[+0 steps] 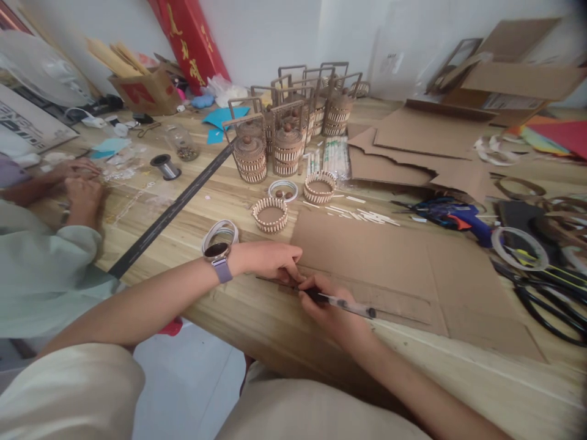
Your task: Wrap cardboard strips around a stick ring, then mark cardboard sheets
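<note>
My left hand (268,260), with a watch on its wrist, presses fingertips down on a thin dark ruler (275,282) lying along the near edge of a flat cardboard sheet (389,263). Beside it, my right hand (332,308) is closed around a clear-barrelled pen (351,304) whose tip touches the cardboard next to the ruler. Both hands sit near the front edge of the wooden table (238,318).
Small stick-walled round baskets (270,215) and framed finished ones (287,125) stand behind. A long black ruler (174,211), tape rolls (221,235), a blue glue gun (452,215), scissors (550,293) and cardboard pieces (413,143) lie around. Another person's hands (77,183) work at the left.
</note>
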### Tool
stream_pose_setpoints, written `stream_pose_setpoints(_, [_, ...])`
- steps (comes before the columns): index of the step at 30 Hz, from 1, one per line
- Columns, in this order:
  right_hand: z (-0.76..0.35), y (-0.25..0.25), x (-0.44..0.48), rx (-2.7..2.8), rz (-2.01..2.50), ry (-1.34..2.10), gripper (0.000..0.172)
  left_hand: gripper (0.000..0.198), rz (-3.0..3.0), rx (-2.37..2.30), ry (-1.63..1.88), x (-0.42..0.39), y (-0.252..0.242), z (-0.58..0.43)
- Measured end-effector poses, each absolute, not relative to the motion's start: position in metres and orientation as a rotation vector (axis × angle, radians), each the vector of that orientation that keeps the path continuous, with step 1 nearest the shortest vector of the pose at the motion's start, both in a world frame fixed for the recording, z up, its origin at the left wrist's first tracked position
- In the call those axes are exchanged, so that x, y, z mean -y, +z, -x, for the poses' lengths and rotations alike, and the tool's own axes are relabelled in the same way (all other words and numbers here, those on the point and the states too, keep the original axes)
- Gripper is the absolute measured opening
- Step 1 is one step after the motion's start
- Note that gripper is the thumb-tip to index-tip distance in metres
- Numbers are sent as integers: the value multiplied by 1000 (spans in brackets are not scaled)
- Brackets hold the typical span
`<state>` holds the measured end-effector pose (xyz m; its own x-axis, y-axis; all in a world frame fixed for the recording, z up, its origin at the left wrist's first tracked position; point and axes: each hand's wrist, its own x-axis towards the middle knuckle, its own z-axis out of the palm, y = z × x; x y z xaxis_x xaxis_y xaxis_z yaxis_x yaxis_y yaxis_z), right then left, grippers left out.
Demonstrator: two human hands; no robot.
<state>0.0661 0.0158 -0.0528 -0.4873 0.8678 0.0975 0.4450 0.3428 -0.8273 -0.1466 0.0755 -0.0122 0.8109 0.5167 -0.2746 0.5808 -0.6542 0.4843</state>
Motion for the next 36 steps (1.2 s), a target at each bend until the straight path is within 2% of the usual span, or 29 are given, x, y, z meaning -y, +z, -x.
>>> stream_pose_setpoints(5, [-104, -52, -16, 2007, 1224, 1056, 13, 29, -2457, -840, -206, -74, -9, 145])
stream_pose_setpoints(15, [-102, -53, -15, 1987, 1238, 1017, 12, 24, -2673, -815, -280, -65, 5, 132])
stream_pose_setpoints(20, [-145, -35, -22, 1999, 1299, 984, 14, 21, -2690, -824, -250, -59, 6, 136])
stream_pose_setpoints(23, [-184, -24, -29, 2065, 1312, 815, 19, 25, -2680, -855, -161, -52, 2, 140])
stream_pose_setpoints(27, [-223, -30, -38, 2371, 1093, 621, 19, 30, -2665, -909, -79, -47, -6, 142])
stream_pose_setpoints(33, [-241, -39, -46, 2558, 1019, 599, 19, 38, -2579, -989, -43, -50, -17, 133])
stream_pose_setpoints(36, [-252, -37, -50, 2523, 1045, 642, 21, 35, -2575, -948, 19, -53, -21, 121])
